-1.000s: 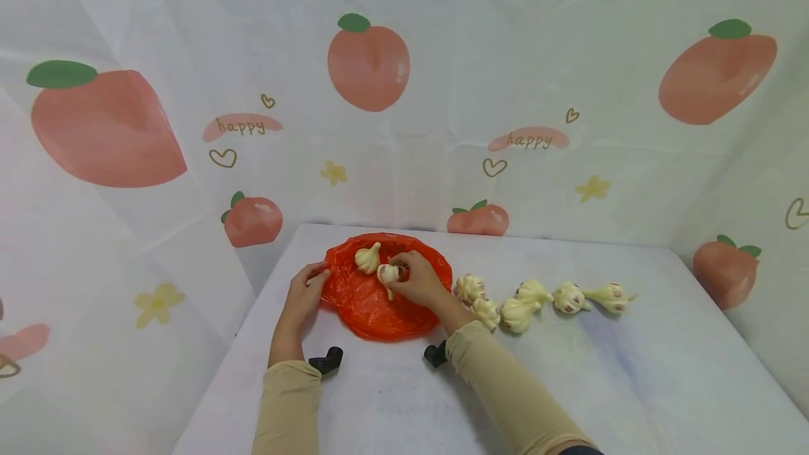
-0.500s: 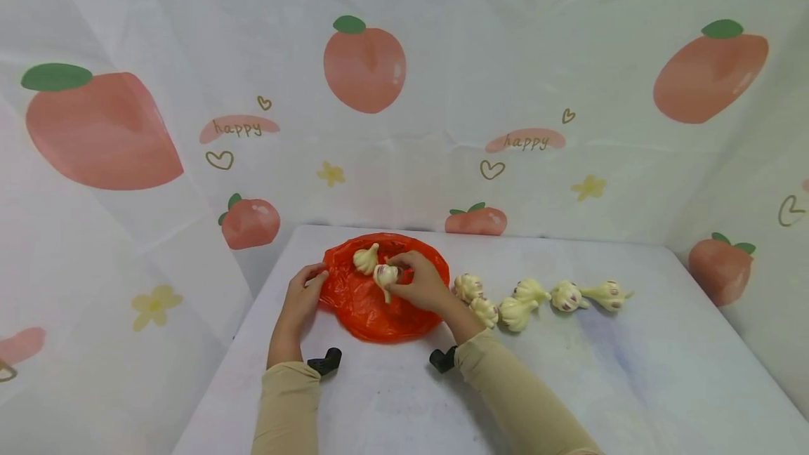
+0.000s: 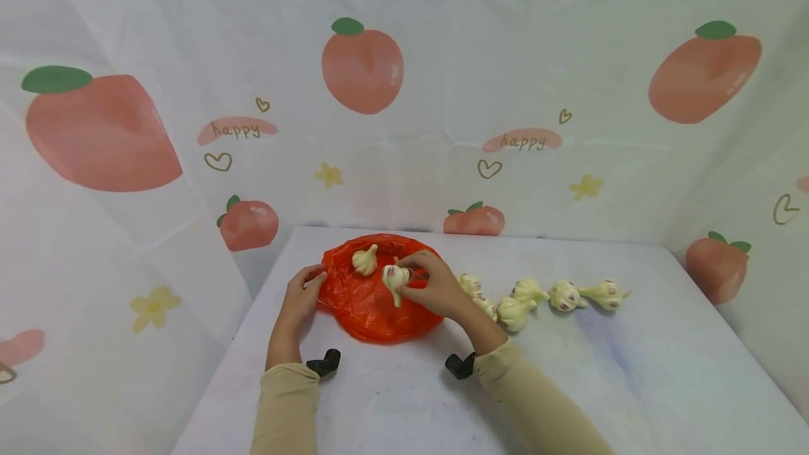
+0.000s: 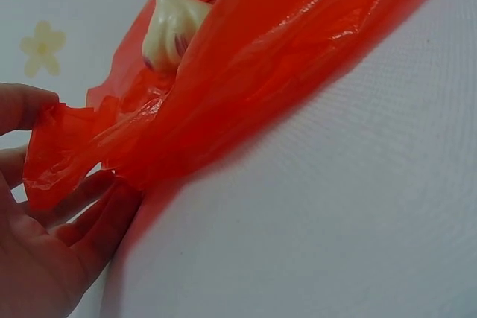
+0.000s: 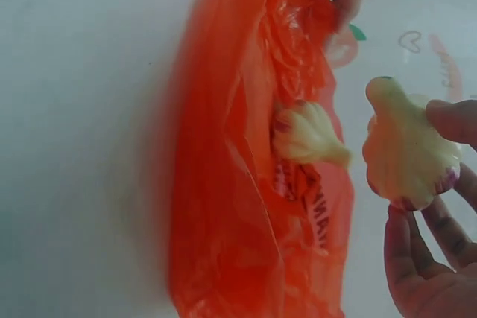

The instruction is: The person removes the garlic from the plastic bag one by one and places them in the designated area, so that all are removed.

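A red plastic bag [image 3: 373,318] lies spread on the table, dark lettering showing on it in both wrist views. My left hand [image 3: 303,295] pinches the bag's left edge between thumb and fingers. Held in the fingertips of my right hand [image 3: 436,286] is a garlic bulb [image 3: 395,277], raised over the bag with its stem pointing down in the head view. A second garlic bulb [image 3: 364,260] rests on the bag near its far side; the right wrist view shows this bulb [image 5: 305,133] at the bag's mouth.
Several more garlic bulbs [image 3: 515,311] lie in a loose row right of the bag, partly behind my right wrist. Black wrist mounts [image 3: 325,364] stick out beside both forearms. A fruit-printed cloth [image 3: 404,174] stands behind the white table [image 3: 392,399].
My right hand, with the garlic bulb in its fingers, has lifted and moved slightly right and toward me. My left hand keeps its hold on the bag's edge.
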Tool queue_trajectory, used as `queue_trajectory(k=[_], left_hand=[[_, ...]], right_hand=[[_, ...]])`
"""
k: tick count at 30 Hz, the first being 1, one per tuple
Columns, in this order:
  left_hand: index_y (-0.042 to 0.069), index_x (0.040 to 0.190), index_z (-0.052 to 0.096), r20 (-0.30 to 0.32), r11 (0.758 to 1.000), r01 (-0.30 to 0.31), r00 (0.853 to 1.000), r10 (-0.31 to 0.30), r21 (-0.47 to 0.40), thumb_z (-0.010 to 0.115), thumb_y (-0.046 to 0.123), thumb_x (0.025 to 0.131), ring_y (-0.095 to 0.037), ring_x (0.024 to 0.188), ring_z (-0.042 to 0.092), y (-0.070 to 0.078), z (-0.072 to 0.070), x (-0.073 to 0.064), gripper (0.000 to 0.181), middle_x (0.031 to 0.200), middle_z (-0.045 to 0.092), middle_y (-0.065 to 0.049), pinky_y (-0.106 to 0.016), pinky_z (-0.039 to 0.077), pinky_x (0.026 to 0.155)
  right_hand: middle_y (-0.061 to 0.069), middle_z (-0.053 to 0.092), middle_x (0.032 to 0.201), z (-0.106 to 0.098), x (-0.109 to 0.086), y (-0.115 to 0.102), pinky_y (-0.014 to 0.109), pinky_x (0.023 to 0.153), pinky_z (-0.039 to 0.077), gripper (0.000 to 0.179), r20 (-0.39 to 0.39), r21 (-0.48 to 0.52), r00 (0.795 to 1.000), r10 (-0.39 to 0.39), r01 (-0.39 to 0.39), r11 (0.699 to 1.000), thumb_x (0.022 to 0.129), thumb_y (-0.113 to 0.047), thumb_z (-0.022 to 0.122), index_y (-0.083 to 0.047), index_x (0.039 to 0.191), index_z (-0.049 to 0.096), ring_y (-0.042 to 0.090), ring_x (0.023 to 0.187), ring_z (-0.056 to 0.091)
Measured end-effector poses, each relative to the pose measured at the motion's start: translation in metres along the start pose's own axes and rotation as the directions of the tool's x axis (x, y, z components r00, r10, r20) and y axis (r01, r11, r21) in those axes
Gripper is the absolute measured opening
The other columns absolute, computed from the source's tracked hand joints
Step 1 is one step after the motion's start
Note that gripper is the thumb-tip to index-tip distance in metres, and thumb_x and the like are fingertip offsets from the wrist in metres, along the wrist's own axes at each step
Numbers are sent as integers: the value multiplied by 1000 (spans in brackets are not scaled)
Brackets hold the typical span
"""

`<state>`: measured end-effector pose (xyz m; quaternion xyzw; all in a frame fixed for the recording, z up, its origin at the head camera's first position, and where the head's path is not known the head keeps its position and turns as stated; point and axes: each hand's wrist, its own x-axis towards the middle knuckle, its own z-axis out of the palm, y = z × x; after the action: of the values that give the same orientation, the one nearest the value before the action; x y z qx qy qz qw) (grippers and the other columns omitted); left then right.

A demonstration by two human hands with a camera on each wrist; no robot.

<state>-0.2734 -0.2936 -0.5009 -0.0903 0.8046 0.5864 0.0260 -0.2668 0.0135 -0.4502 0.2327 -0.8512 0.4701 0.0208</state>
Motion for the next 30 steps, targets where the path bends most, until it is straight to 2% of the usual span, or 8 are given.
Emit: queue_trajectory(k=[4,9,13,21,30], left_hand=[[10,156,49,-2,1000,-14,1000,14,5,48,32,112,-38,148,43,-2,2,-1,49,160,46,-19,-56,39,125],[10,156,48,-4,1000,-15,1000,15,0,48,32,112,-37,147,44,-2,1,-1,49,160,45,-19,-55,40,125],[10,157,47,0,1000,-17,1000,17,5,47,33,112,-37,147,43,-2,2,0,50,161,44,-19,-56,40,125],[10,156,48,-3,1000,-18,1000,18,-3,48,33,113,-37,150,41,-3,1,-1,49,161,45,-18,-55,38,126],[12,157,47,1,1000,-7,1000,7,0,48,35,113,-37,150,41,-3,1,-2,50,163,43,-17,-55,40,125]], right_hand=[[-1,67,127,-9,-10,0,41,103,60,41,8,-8,1000,-9,9,1000,90,-18,86,-16,129,73,17,116,63],[-1,66,125,-20,-23,0,51,102,60,41,9,21,999,-38,37,999,89,-16,86,-15,128,73,19,115,63],[-2,66,121,-29,-32,0,53,100,61,40,4,23,1000,-30,30,999,89,-16,86,-16,126,74,18,113,63],[0,66,121,-43,-46,-2,57,93,61,38,-33,-9,997,-68,68,998,87,-11,87,-14,123,75,19,109,63],[1,67,122,-62,-63,-5,43,94,63,41,-56,-14,992,-112,111,994,86,-10,87,-18,125,75,18,112,64]])
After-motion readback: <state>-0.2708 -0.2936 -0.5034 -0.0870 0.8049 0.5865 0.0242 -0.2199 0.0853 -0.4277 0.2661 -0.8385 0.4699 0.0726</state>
